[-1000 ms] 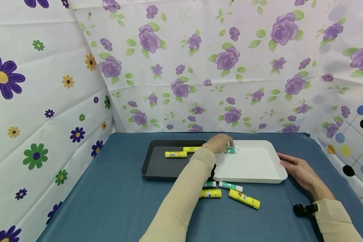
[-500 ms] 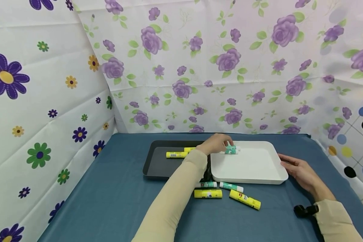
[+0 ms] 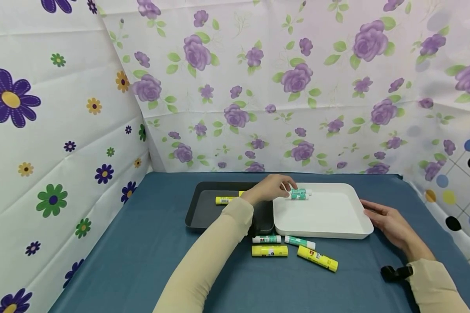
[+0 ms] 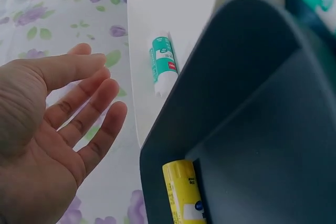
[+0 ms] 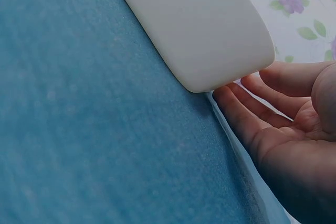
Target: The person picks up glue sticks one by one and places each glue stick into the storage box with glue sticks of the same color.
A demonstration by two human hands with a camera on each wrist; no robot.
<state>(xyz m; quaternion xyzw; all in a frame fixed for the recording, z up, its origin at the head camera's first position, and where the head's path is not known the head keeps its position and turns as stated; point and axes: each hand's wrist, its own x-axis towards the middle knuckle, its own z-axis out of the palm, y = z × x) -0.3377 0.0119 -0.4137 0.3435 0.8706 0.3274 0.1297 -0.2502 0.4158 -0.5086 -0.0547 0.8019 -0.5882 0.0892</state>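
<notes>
A: Status, near end first?

B: Two yellow glue sticks lie on the blue cloth, two slimmer green sticks just behind. Next the right hand — fingers mostly straight, touching the right edge of the white tray, probably steadying it.

A: Left?

B: Left hand hangs by the far side where the dark tray meets the white one. Fingers loosely bent, holding nothing. Teal sticks, seemingly two, lie in the white tray's far left part, just off its fingertips.

A: So which step?

B: Looks like a release, just done. Next move likely calls for a reach back to the near sticks, clearing the dark rim.

A: Delta?

B: A second ago the left fingertips are at the teal sticks; now they're drawn back leftward — sticks and right hand hold position.
</notes>
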